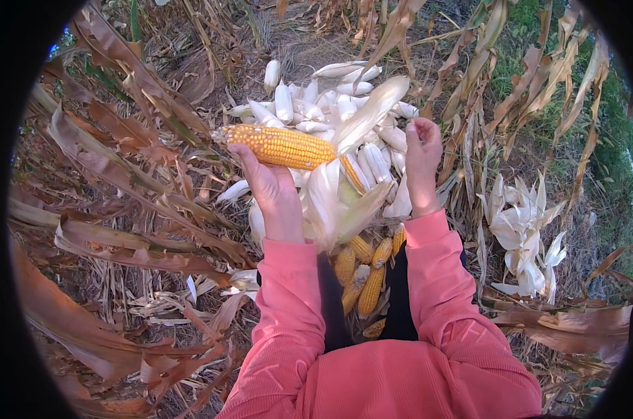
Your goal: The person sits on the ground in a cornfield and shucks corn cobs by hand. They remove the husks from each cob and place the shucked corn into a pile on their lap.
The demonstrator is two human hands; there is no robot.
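Note:
A yellow ear of corn (281,146) lies across my left hand (273,192), which grips it from below with the thumb along its near side. Pale husk leaves (323,199) are peeled back from its right end and hang down, with one long leaf (372,112) rising up and to the right. To the right of these leaves is my right hand (423,164), raised with its fingers curled toward the thumb. Whether anything small is pinched there is hidden. Beyond both hands lies a pile of ears in white husks (309,108).
Several bare yellow ears (371,290) lie on the ground between my legs. Loose stripped husks (526,230) form a heap at the right. Dry brown corn stalks and leaves (114,244) crowd the left side, and more stalks (484,77) stand at the far right beside green grass.

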